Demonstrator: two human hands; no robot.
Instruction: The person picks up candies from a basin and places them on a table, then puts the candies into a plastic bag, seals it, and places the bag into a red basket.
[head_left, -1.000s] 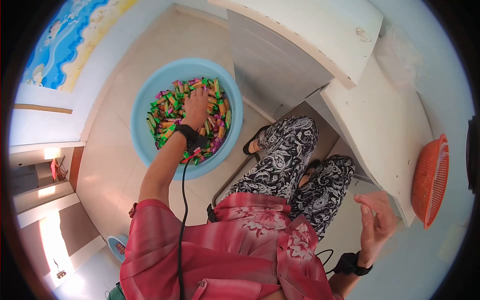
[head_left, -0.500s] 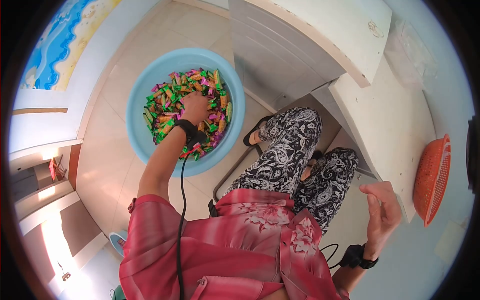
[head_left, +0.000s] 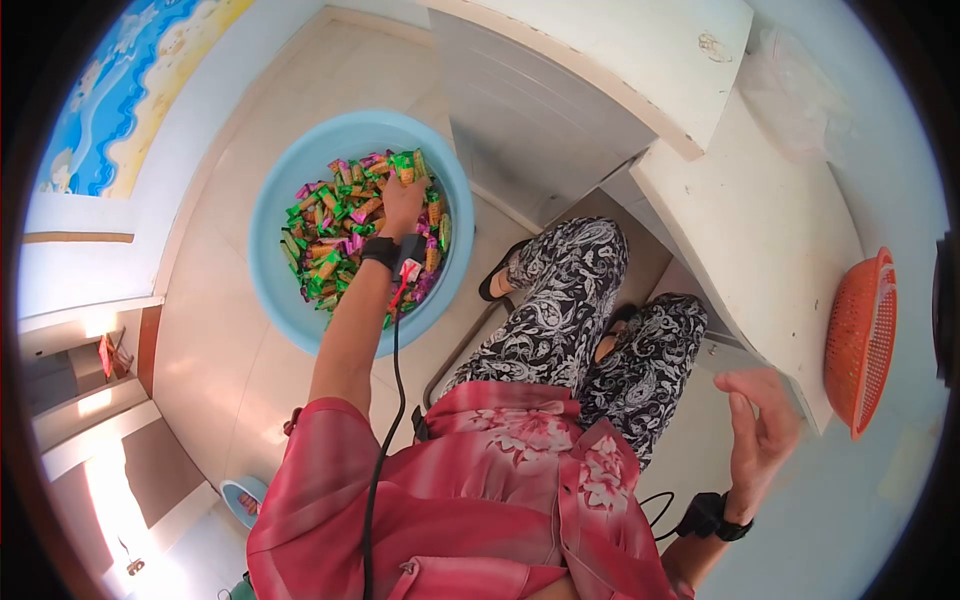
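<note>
A large light-blue tub stands on the floor, with many small candies in green, purple and orange wrappers inside. My left hand reaches over the far right part of the heap. Its fingers are closed on a few wrapped candies, though the fingertips are partly hidden. A black strap with a small device and a cable circles that wrist. My right hand is raised near the counter edge, empty, its curved fingers apart from the thumb.
An orange plastic colander leans at the right end of the white counter. A grey cabinet panel stands right of the tub. My legs are between tub and counter. A small blue basin sits lower left.
My left hand has moved from the middle of the heap toward the tub's far right side, and candies now show at its fingertips. My right hand keeps its pose. The view has shifted slightly.
</note>
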